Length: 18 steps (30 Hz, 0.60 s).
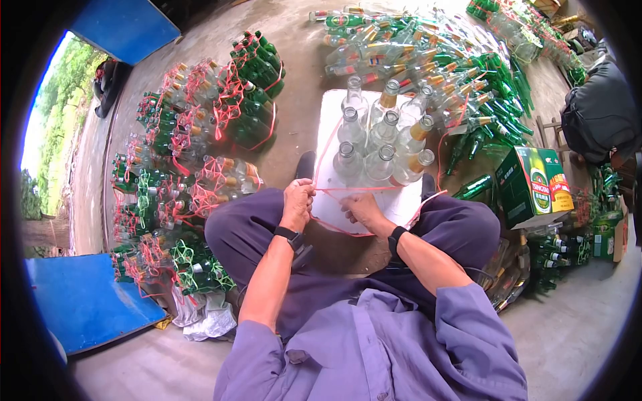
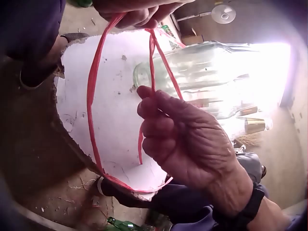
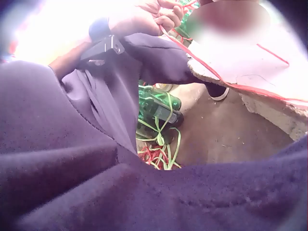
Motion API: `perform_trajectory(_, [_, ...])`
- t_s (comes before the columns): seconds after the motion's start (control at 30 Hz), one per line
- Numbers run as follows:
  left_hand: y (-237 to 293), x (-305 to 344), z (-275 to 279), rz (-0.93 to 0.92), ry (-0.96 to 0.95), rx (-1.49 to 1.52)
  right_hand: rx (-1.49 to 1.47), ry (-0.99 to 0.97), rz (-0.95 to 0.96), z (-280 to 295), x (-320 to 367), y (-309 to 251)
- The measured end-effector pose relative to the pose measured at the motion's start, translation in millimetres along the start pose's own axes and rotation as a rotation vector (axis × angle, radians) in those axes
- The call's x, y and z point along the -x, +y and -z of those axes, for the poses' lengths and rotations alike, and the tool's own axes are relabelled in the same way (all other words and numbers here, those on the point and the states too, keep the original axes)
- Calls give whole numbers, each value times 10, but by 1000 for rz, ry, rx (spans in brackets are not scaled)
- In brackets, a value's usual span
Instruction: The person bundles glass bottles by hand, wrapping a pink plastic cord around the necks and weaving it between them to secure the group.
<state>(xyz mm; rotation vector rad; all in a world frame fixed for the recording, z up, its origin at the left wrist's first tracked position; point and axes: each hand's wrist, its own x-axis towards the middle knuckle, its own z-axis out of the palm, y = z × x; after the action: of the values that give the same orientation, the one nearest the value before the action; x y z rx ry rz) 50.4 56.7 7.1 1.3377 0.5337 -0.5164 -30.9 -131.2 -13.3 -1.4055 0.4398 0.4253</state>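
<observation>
Just off the near left corner of the board (image 1: 327, 176), the left hand (image 1: 298, 200) is gripping the red twine (image 2: 91, 96). Beside it, above the board's near part, the right hand (image 1: 366, 212) is pinching a strand between thumb and forefinger. The twine is looking light, limp and slightly slick, best taken in a fingertip pinch. Past both hands, toward the far edge, clear bottles (image 1: 384, 137) are standing upright, probably smooth and breakable, best held round the body. Beyond, loose bottles (image 1: 428, 60) are lying on the floor (image 1: 294, 123).
</observation>
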Motion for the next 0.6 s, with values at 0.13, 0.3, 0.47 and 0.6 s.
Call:
perform_trajectory(0.13, [30, 154, -53, 4, -5, -137, -112, 80, -83, -36, -104, -38])
perform_trajectory(0.3, [-19, 365, -96, 19, 17, -205, -261, 132, -96, -65, -118, -133])
perform_trajectory(0.47, [-116, 493, -125, -7, 7, -294, -254, 29, -118, -106, -131, -153])
perform_trajectory(0.6, [-27, 610, -130, -53, -5, -352, -263, -82, -178, -65, -33, -167])
